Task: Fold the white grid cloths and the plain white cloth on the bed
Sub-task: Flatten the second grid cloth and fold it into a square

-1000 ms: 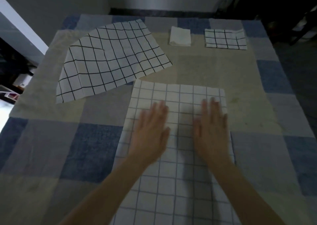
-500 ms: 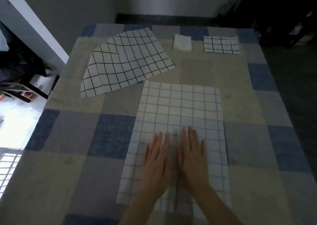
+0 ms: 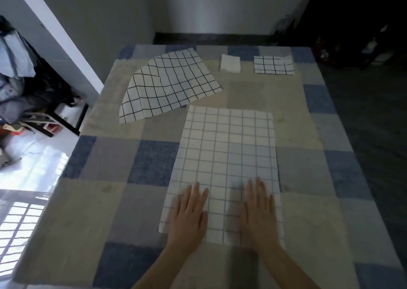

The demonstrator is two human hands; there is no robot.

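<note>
Lying under flat fingers (image 3: 257, 186): grid cloth (image 3: 226, 147); both hands pressing.

The bed cover (image 3: 154, 163) is showing big squares of blue, grey and beige. The near cloth (image 3: 229, 147) is lying white with a thin pale blue-grey grid. The unfolded cloth (image 3: 169, 86) and the small folded one (image 3: 273, 65) are showing white with bolder black grid lines. Between them the folded cloth (image 3: 230, 63) is sitting plain white.
</note>
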